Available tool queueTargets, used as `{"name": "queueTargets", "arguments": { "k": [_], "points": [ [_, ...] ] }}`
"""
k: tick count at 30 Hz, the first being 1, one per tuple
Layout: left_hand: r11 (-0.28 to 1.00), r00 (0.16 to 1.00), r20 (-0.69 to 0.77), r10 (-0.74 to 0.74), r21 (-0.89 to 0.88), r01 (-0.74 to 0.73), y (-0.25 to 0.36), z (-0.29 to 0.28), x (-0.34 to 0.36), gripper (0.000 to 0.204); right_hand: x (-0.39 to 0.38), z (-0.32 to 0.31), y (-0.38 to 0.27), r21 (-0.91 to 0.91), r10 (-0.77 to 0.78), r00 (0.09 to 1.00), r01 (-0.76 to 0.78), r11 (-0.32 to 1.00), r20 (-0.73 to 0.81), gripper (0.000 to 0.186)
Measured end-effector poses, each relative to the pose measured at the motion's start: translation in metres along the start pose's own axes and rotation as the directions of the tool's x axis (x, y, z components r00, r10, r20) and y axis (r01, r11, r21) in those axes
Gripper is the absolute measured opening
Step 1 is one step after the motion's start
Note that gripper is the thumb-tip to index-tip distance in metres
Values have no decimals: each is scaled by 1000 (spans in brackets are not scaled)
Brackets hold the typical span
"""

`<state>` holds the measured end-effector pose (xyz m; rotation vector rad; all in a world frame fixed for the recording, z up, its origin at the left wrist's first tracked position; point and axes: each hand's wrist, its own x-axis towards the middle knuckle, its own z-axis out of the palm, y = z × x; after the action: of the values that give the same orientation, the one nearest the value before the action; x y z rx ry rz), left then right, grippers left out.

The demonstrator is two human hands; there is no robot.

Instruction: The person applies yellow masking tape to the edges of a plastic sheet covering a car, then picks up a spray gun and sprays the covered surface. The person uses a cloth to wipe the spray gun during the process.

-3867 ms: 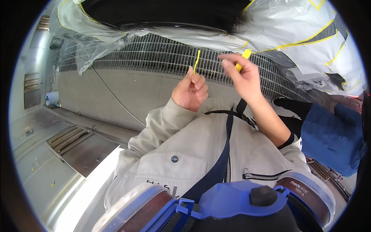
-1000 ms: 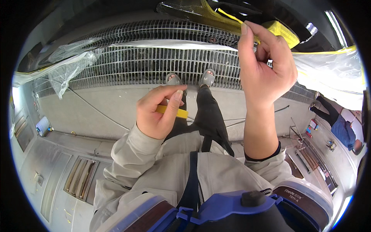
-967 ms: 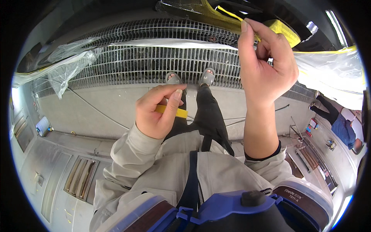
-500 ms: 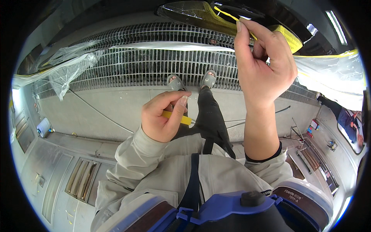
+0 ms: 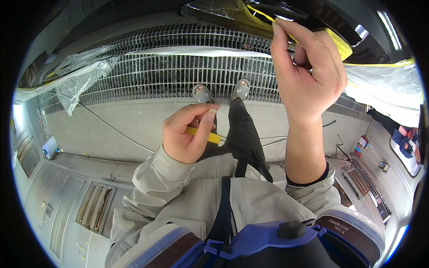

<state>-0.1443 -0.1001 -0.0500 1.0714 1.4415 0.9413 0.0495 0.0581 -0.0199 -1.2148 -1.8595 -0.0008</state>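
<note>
My right hand [image 5: 310, 78] is raised at the upper right, thumb and forefinger pinched on the end of a thin yellow tape strip [image 5: 260, 12]. The strip runs up and left across a glossy black vehicle body [image 5: 308, 11]. Below it, a long lamp-shaped area [image 5: 214, 14] looks covered in yellowish film. Another yellow tape patch [image 5: 339, 44] shows behind my knuckles. Lower down, in front of my waist, my left hand [image 5: 183, 136] is closed round a flat yellow stick-like piece [image 5: 210, 136]. Its far end sticks out past the thumb; my fingers hide the rest.
Clear plastic sheeting [image 5: 85, 80] hangs at the left, and whitish sheeting [image 5: 380, 87] edged in yellow at the right. Metal floor grating [image 5: 174, 73] lies under my feet. A thin hose [image 5: 118, 131] crosses the floor. Another person [image 5: 405, 140] is at the far right.
My right hand has shifted slightly right, still pinching the strip. My left hand has barely moved. The person at the far right has changed posture.
</note>
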Motion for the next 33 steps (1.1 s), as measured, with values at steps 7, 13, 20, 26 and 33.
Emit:
{"name": "queueTargets", "arguments": {
  "k": [7,13,20,26,33],
  "points": [
    [1000,1000,4,-17,-13,17,1,-3,1,16,3,1,2,7,-41,999,41,999,12,22],
    [1000,1000,7,-9,5,9,0,-2,1,19,3,2,2,3,-48,999,48,999,1,22],
    [1000,1000,4,-18,-12,18,0,-4,2,16,4,2,3,-4,-62,998,62,998,4,22],
    [1000,1000,2,-13,-18,13,0,-3,3,16,6,2,2,1,-63,998,63,998,12,22],
    [999,999,0,-32,-10,32,0,-4,4,16,8,2,1,2,-62,998,62,998,21,21]
  ]
}}
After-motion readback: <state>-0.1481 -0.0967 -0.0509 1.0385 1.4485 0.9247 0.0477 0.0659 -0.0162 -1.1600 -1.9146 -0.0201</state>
